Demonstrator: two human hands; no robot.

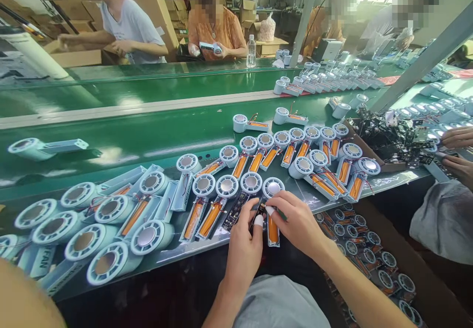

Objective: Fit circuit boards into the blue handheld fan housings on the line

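Note:
My left hand (244,237) and my right hand (295,219) meet at the table's near edge over an open handheld fan half (272,205) with an orange battery in its handle. Both hands pinch a small dark circuit board (259,211) beside that fan; a white fingertip cover shows on each hand. Just left lies another fan half (242,194) with a dark board in its handle. Rows of the same pale-blue fan halves (207,200) with orange batteries lie around my hands.
A green conveyor belt (148,136) runs across behind the work ledge, carrying a few fans (44,147). A box of dark circuit boards (391,138) stands at the right, where another person's hands (456,153) work. Several people sit opposite. A crate of fans (365,254) sits below right.

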